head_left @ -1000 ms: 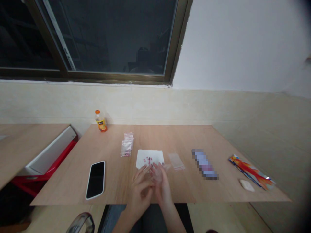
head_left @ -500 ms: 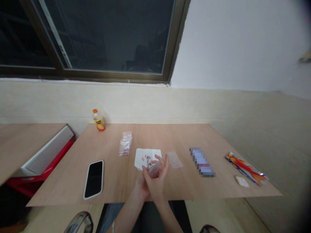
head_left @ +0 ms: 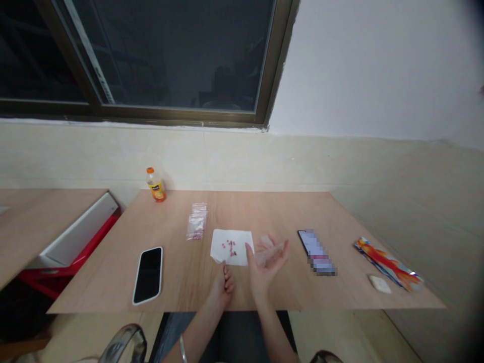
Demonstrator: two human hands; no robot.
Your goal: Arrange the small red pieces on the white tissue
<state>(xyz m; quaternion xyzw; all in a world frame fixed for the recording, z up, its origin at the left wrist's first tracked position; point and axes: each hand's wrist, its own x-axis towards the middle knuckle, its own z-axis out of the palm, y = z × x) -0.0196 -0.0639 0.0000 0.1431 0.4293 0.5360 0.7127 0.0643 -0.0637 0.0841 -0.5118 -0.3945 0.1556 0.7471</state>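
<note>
Over the near-left corner of a white paper sheet (head_left: 242, 256), my left hand (head_left: 224, 285) is closed with its fingers curled in; what they hold, if anything, is hidden. Small pink and dark red pieces (head_left: 230, 247) lie scattered on that sheet. To its right, my right hand (head_left: 264, 275) is turned palm up, thumb and fingers apart. A clear plastic bag (head_left: 267, 256) lies across its palm and fingers. The flat bags on the table behind it are mostly covered by this hand.
Filled zip bags (head_left: 197, 222) lie left of the paper. A white-edged phone (head_left: 147, 276) sits nearer left, another phone (head_left: 316, 253) on the right. An orange-capped bottle (head_left: 156, 186) stands at the back left. A colourful wrapper (head_left: 387, 264) and white item (head_left: 380, 284) are far right.
My hands have come apart. The right has moved right, bringing the clear bag over the table bags; the left has drawn its fingers in near the paper. The view has shifted slightly.
</note>
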